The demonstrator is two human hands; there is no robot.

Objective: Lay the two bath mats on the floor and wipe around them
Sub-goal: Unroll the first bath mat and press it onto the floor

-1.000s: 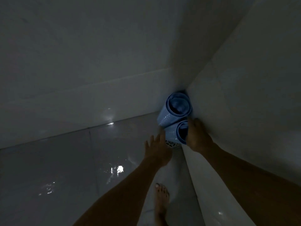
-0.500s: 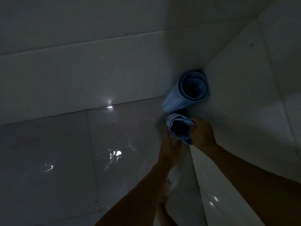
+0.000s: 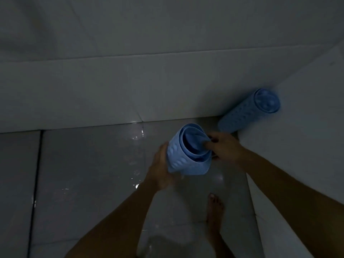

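Two rolled blue bath mats show in the dim head view. One rolled mat [image 3: 184, 157] is lifted off the floor, its open end facing me. My left hand [image 3: 160, 166] cups its dimpled left side, and my right hand [image 3: 223, 146] pinches its inner edge from the right. The second rolled mat [image 3: 249, 110] stands tilted in the corner, leaning against the right wall.
Glossy wet floor tiles [image 3: 89, 174] reflect small lights. A tiled back wall [image 3: 130, 86] and a right wall [image 3: 307, 131] meet at the corner. A bare foot [image 3: 214, 211] stands on the floor below the held mat.
Both hands have lifted the nearer rolled mat out of the corner and brought it left, away from the wall. The other mat stays leaning in the corner.
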